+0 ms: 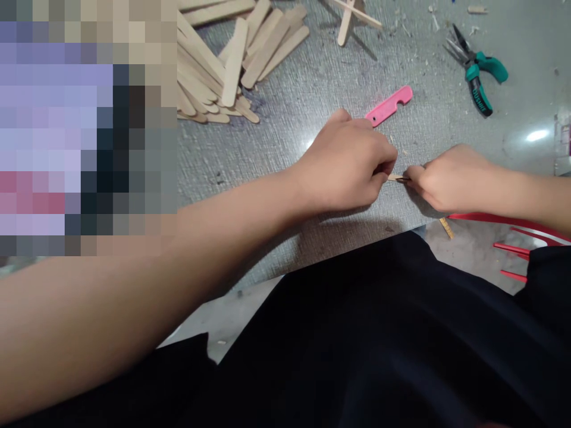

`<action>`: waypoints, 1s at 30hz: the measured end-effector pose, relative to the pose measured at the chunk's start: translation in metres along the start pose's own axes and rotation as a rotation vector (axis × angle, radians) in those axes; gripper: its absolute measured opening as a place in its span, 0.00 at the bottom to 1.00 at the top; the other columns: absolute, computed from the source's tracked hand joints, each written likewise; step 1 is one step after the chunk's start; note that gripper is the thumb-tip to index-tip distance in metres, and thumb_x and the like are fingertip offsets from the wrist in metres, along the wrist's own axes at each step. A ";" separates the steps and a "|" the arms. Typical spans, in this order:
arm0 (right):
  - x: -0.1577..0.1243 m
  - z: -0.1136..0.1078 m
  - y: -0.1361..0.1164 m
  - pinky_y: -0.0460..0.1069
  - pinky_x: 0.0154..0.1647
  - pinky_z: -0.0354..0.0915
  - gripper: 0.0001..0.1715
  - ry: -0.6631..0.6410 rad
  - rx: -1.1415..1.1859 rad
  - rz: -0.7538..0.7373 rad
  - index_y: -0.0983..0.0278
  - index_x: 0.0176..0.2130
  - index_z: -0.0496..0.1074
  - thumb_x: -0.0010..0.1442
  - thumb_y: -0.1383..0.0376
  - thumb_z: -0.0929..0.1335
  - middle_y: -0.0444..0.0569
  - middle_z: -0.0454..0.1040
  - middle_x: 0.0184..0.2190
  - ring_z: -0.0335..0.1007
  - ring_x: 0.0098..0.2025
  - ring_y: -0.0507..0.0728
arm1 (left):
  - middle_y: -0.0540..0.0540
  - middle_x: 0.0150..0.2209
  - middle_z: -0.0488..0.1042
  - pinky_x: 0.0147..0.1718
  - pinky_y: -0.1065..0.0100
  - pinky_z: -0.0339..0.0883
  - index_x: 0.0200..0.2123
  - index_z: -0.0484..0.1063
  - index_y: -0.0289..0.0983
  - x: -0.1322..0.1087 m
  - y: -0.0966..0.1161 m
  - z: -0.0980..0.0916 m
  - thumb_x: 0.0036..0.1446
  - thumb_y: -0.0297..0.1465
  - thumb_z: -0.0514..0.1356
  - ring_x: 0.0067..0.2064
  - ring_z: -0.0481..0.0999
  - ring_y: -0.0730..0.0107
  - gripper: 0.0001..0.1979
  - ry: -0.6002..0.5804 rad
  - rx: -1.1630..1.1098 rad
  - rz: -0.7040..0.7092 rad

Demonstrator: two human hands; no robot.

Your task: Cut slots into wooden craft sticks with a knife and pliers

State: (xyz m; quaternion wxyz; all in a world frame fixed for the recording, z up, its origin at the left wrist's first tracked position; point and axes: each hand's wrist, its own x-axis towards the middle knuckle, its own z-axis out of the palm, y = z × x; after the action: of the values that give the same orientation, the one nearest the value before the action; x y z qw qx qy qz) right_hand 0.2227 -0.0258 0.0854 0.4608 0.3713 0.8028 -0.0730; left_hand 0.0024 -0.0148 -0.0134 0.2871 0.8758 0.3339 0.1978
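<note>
1. The left hand (348,160) lies knuckles up over the grey textured surface (303,89), fingers folded in. Its grip is narrow, with thumb and fingertips pinched on one end of a short pale wooden stick piece (394,176).
2. The short pale wooden stick piece pokes out of the left hand toward the right. It sits between the two hands, low over the surface and near its front edge. Only a small tip of it shows.
3. The right hand (450,178) comes in from the right, and its grip is narrow too. Its fingertips are pinched on a thin dark item (404,179) that meets the free end of the stick piece. What that item is cannot be told.
4. A flat pink plastic handle (389,105) lies on the surface just behind the left hand, slanting up to the right.
5. A pair of pliers with teal-green handles (477,71) lies at the far right of the surface, well apart from both hands, its nose pointing away to the left.
6. A loose heap of flat pale wooden craft sticks (223,65) lies at the far left. A small cross of joined sticks (352,15) stands near the top edge.
7. Pale wood shavings (435,21) are scattered between the cross and the pliers.
8. Beyond the front edge, lower down, lie a short stick offcut (446,228) and a red object with thin bars (513,229). Black clothing (379,333) fills the foreground.
</note>
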 end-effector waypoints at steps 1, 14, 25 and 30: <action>0.002 0.005 0.003 0.57 0.36 0.53 0.35 0.027 0.023 0.007 0.64 0.62 0.84 0.87 0.55 0.54 0.62 0.88 0.35 0.81 0.36 0.67 | 0.46 0.34 0.85 0.54 0.47 0.69 0.34 0.81 0.46 0.000 -0.001 0.000 0.63 0.29 0.62 0.48 0.85 0.48 0.07 -0.002 -0.001 0.001; 0.008 0.008 0.003 0.58 0.38 0.57 0.34 0.025 0.102 0.018 0.65 0.63 0.84 0.86 0.54 0.56 0.62 0.89 0.39 0.83 0.40 0.70 | 0.44 0.36 0.86 0.59 0.45 0.67 0.35 0.83 0.45 0.001 0.006 -0.005 0.65 0.29 0.61 0.53 0.85 0.44 0.10 -0.083 0.018 -0.072; 0.007 0.002 0.001 0.57 0.38 0.55 0.27 0.016 0.044 0.002 0.66 0.61 0.83 0.85 0.62 0.58 0.61 0.87 0.37 0.82 0.40 0.67 | 0.45 0.35 0.86 0.56 0.48 0.68 0.36 0.83 0.44 0.001 0.005 -0.003 0.65 0.28 0.60 0.52 0.85 0.46 0.11 -0.062 0.031 -0.040; 0.003 -0.009 -0.005 0.58 0.41 0.58 0.25 -0.001 -0.007 -0.005 0.65 0.61 0.84 0.79 0.72 0.61 0.57 0.84 0.33 0.81 0.38 0.67 | 0.45 0.35 0.86 0.56 0.48 0.67 0.35 0.83 0.45 0.001 0.005 -0.003 0.63 0.27 0.61 0.52 0.85 0.46 0.10 -0.051 0.015 -0.046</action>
State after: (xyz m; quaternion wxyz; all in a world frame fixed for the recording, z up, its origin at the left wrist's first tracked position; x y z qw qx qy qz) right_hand 0.2128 -0.0238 0.0870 0.4623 0.3678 0.8037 -0.0716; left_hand 0.0040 -0.0159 -0.0079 0.2933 0.8747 0.3482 0.1661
